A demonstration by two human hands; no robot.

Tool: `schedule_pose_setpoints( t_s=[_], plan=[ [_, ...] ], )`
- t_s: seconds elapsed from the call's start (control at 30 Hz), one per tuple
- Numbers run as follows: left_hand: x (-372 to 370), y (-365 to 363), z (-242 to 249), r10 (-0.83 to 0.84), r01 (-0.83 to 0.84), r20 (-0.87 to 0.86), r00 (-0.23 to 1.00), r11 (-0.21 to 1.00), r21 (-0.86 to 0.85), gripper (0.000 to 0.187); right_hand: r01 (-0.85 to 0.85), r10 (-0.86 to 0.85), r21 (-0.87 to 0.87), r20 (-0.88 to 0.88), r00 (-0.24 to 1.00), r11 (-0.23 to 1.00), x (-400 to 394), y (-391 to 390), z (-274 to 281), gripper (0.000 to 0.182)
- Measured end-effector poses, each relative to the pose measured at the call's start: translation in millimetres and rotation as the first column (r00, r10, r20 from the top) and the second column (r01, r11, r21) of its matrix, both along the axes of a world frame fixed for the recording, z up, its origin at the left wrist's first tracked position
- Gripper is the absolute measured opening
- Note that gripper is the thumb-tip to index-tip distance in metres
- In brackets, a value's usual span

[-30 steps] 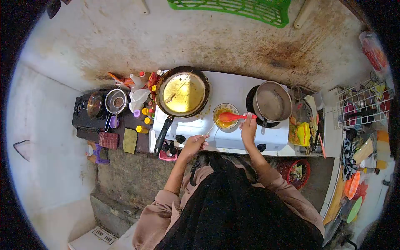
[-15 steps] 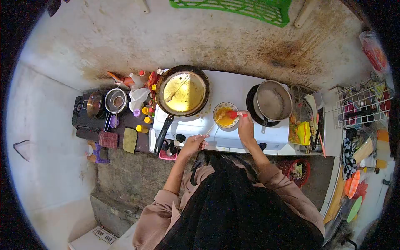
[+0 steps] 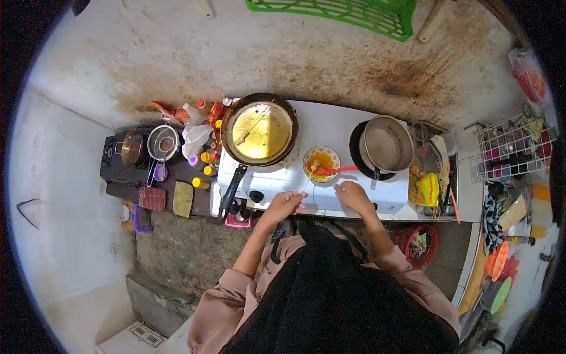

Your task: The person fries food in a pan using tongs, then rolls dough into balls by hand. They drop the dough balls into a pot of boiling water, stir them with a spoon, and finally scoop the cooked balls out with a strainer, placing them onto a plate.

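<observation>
My left hand [image 3: 285, 206] pinches the end of a thin skewer. A lump of food [image 3: 318, 165] at the skewer's other end lies in a patterned bowl [image 3: 335, 158] of yellow-orange liquid. The red spoon [image 3: 342, 170] rests in the bowl, its handle over the right rim. Just below that handle is my right hand [image 3: 352, 194], apart from the spoon, its fingers curled; whether anything is in them is too small to tell. A frying pan [image 3: 292, 112] with yellow oil stands on the stove at the left, another skewer [image 3: 254, 127] lying in it.
The pot [image 3: 388, 143] stands on the stove's right side. Bottles with yellow caps [image 3: 201, 183], a strainer [image 3: 163, 143] and a green cloth [image 3: 183, 198] are at the left. To the right are a yellow packet [image 3: 429, 189] and a red basket [image 3: 433, 246] lower down.
My right hand has let go of the red spoon and moved down from the bowl. The spoon now leans on the rim. My left hand has shifted slightly right with the skewer.
</observation>
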State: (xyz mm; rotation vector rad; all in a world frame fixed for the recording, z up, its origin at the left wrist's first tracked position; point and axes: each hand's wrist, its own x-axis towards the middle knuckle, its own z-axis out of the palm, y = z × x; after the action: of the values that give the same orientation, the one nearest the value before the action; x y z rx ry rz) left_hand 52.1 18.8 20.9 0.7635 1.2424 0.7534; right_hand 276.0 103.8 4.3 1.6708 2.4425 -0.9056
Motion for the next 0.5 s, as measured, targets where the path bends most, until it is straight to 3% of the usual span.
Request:
schedule_pose_setpoints(
  t_s=[0.03, 0.1, 0.2, 0.33, 0.37, 0.47, 0.5],
  plan=[
    [4, 1, 3, -0.030, 0.032, -0.055, 0.998, 0.999, 0.033, 0.029, 0.097, -0.130, -0.193, -0.168, 0.977, 0.976, -6, -2, 1, 0.038],
    [13, 2, 6, -0.082, 0.098, -0.163, 0.983, 0.991, 0.095, 0.032, 0.167, -0.448, -0.578, -0.385, 0.807, 0.799, -25, -7, 2, 0.036],
    [25, 5, 3, -0.145, 0.192, -0.261, 0.954, 0.968, 0.162, 0.039, 0.058, -0.452, -0.691, -0.404, 0.795, 0.721, -38, -4, -5, 0.039],
    [34, 9, 6, -0.156, 0.241, -0.392, 0.907, 0.954, 0.180, 0.044, 0.074, -0.490, -0.702, -0.414, 0.767, 0.709, -35, 4, -3, 0.028],
    [33, 9, 8, -0.175, 0.259, -0.401, 0.899, 0.952, 0.164, 0.051, 0.104, -0.522, -0.765, -0.326, 0.788, 0.635, -29, 10, -1, 0.024],
    [24, 7, 5, -0.141, 0.233, -0.528, 0.838, 0.966, 0.112, 0.058, 0.114, -0.514, -0.752, -0.324, 0.794, 0.649, -22, 16, 27, 0.023],
    [19, 5, -2, -0.126, 0.198, -0.503, 0.855, 0.976, 0.092, 0.062, 0.025, -0.439, -0.786, -0.318, 0.841, 0.617, -13, 25, 28, 0.023]
  ],
)
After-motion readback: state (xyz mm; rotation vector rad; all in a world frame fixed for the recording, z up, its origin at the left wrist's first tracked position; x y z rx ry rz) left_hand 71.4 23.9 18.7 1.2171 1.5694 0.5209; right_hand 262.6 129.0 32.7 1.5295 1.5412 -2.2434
